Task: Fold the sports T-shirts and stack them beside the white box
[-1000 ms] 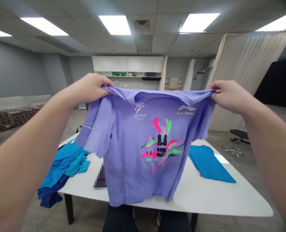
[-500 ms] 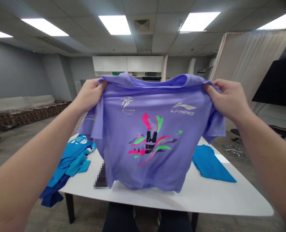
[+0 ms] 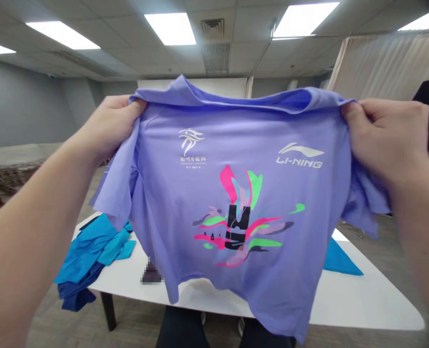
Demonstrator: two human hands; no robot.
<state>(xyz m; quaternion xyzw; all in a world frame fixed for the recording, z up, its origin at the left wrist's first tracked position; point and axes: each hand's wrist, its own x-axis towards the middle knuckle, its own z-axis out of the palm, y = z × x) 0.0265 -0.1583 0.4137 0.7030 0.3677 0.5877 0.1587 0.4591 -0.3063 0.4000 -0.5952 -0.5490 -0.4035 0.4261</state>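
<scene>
A purple T-shirt hangs spread in the air, its printed front towards me. It bears a white LI-NING logo, a white figure emblem and a bright multicoloured design. My left hand is closed on the shoulder at the left, thumb on the near side. At the opposite shoulder, my right hand pinches the cloth in the same way. The collar droops slightly between them. Both sleeves dangle below my hands, and the wavy hem hangs over the near edge of the table.
On the white table a pile of blue clothes hangs over the left edge. A flat blue garment lies at the right, partly behind the shirt. A dark pixelated object sits near the front edge.
Both hands have risen and moved farther apart, stretching the shoulders wider. The T-shirt has come closer to me, and its hem has swung towards me, covering more of the table.
</scene>
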